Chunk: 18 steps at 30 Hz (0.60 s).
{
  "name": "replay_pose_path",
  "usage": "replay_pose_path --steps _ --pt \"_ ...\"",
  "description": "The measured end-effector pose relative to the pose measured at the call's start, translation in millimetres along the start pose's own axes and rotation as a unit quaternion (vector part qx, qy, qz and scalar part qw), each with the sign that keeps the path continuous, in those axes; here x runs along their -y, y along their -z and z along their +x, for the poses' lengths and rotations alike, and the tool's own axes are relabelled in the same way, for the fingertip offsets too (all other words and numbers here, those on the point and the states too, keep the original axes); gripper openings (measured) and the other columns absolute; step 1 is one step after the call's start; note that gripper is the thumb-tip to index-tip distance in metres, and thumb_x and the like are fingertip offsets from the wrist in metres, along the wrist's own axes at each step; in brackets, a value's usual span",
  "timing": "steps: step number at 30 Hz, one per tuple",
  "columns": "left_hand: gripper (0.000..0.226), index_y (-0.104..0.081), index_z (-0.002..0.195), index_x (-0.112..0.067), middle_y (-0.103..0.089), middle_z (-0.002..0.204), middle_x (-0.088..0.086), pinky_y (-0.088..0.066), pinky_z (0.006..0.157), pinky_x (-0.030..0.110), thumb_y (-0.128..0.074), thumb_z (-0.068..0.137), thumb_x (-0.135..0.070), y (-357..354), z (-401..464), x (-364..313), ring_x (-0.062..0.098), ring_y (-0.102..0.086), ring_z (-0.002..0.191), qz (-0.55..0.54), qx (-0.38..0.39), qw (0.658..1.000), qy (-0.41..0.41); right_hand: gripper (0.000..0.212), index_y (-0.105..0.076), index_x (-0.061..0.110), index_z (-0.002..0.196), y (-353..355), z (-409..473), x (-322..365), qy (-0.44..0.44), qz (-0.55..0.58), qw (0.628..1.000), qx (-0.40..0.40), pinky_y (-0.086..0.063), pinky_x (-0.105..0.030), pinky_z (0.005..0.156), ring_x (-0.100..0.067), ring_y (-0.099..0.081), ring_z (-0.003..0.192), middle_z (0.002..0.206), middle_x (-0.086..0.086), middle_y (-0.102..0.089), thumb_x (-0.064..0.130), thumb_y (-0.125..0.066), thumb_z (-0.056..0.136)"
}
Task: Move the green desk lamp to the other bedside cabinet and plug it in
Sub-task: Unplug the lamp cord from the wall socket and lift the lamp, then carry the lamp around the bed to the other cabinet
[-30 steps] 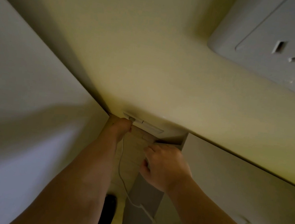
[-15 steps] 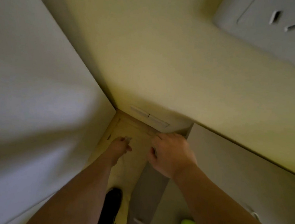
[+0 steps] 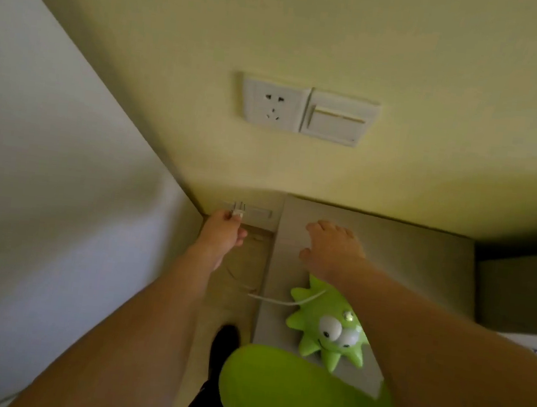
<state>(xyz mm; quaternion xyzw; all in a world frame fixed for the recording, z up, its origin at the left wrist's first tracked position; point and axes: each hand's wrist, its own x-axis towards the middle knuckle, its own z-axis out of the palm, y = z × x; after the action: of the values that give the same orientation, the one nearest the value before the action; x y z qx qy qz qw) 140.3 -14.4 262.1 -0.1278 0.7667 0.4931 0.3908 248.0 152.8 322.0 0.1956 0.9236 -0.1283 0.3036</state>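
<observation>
Pinching the white plug (image 3: 238, 209), the left hand (image 3: 222, 234) hovers by the low wall outlet (image 3: 254, 211); the right hand (image 3: 332, 248) rests spread, fingers apart, on the bedside cabinet (image 3: 421, 264) beside the green desk lamp (image 3: 326, 327).

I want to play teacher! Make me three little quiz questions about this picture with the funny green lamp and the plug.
1. True or false: the plug in the left hand is already pushed into the upper wall socket.
2. Where does the right hand rest? A) on the light switch B) on the cabinet top C) on the floor
3. Fill in: the white cord lies across the spiky green ______.

Key:
1. False; the prongs are bare, held low in the gap beside the cabinet.
2. B
3. lamp
</observation>
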Motion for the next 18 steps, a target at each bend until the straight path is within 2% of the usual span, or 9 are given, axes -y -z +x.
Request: replay_pose_path --steps 2,5,7,8,11,14,15,17,18 --pt "0.017 -0.051 0.111 -0.019 -0.065 0.093 0.004 -0.043 0.062 0.025 -0.042 0.100 -0.029 -3 -44 -18 0.015 -0.061 0.079 0.005 -0.030 0.999 -0.017 0.057 -0.037 0.015 0.141 23 -41 -13 -0.059 0.067 0.996 0.007 -0.034 -0.042 0.107 -0.035 -0.042 0.132 0.146 -0.013 -0.042 0.036 -0.046 0.089" --pt "0.020 -0.060 0.101 -0.011 -0.069 0.098 0.012 -0.048 0.079 0.034 -0.047 0.097 -0.026 -21 -117 -47 0.024 -0.062 0.088 0.045 -0.049 0.996 -0.053 0.060 -0.039 0.016 0.140 57 -107 -37 -0.161 0.177 0.971 -0.012 -0.038 -0.042 0.102 -0.034 -0.047 0.128 0.142 -0.013 -0.046 0.036 -0.049 0.084" --pt "0.018 -0.063 0.094 -0.010 -0.069 0.101 0.016 -0.049 0.087 0.041 -0.051 0.095 -0.024 -38 -163 -62 0.030 -0.063 0.094 0.087 -0.028 0.992 -0.093 0.061 -0.044 0.014 0.137 66 -145 -57 -0.217 0.237 0.947 -0.011 -0.043 -0.042 0.102 -0.034 -0.051 0.124 0.138 -0.013 -0.050 0.039 -0.053 0.081" --pt "0.018 -0.064 0.093 -0.009 -0.069 0.099 0.017 -0.049 0.085 0.042 -0.053 0.094 -0.023 -44 -172 -63 0.032 -0.063 0.094 0.107 -0.012 0.988 -0.107 0.061 -0.047 0.012 0.134 60 -152 -60 -0.235 0.251 0.939 0.013 -0.045 -0.043 0.102 -0.034 -0.052 0.122 0.135 -0.013 -0.052 0.041 -0.054 0.081" --pt "0.017 -0.065 0.091 -0.010 -0.064 0.086 0.012 -0.042 0.070 0.035 -0.056 0.092 -0.024 -63 -197 -72 0.026 -0.058 0.079 0.180 0.026 0.973 -0.139 0.058 -0.052 0.007 0.130 49 -170 -70 -0.219 0.308 0.922 0.083 -0.045 -0.038 0.098 -0.033 -0.052 0.121 0.135 -0.016 -0.052 0.045 -0.054 0.086" --pt "0.018 -0.067 0.099 -0.010 -0.066 0.089 0.010 -0.042 0.070 0.036 -0.058 0.091 -0.023 -71 -203 -75 0.023 -0.057 0.081 0.224 0.035 0.961 -0.158 0.067 -0.039 0.008 0.141 47 -169 -54 -0.203 0.405 0.879 0.147 -0.039 -0.035 0.094 -0.032 -0.047 0.126 0.141 -0.015 -0.046 0.049 -0.053 0.090" --pt "0.021 -0.067 0.103 -0.008 -0.068 0.095 0.012 -0.045 0.075 0.038 -0.058 0.091 -0.022 -72 -203 -75 0.025 -0.061 0.088 0.235 0.033 0.958 -0.161 0.067 -0.037 0.007 0.142 47 -168 -47 -0.191 0.411 0.874 0.176 -0.042 -0.035 0.091 -0.032 -0.051 0.118 0.132 -0.015 -0.050 0.049 -0.051 0.091" --pt "0.024 -0.066 0.108 -0.006 -0.069 0.107 0.015 -0.047 0.082 0.039 -0.056 0.092 -0.021 -70 -204 -72 0.029 -0.062 0.098 0.258 0.033 0.952 -0.163 0.064 -0.044 0.005 0.136 41 -163 -38 -0.207 0.434 0.856 0.190 -0.051 -0.036 0.071 -0.032 -0.059 0.088 0.107 -0.014 -0.056 0.044 -0.059 0.088" --pt "0.024 -0.066 0.110 -0.007 -0.069 0.109 0.014 -0.047 0.083 0.038 -0.055 0.093 -0.021 -67 -204 -70 0.029 -0.062 0.100 0.269 0.032 0.949 -0.162 0.059 -0.047 0.003 0.132 37 -161 -34 -0.216 0.453 0.846 0.181 -0.055 -0.040 0.071 -0.034 -0.062 0.088 0.108 -0.016 -0.058 0.038 -0.062 0.087"
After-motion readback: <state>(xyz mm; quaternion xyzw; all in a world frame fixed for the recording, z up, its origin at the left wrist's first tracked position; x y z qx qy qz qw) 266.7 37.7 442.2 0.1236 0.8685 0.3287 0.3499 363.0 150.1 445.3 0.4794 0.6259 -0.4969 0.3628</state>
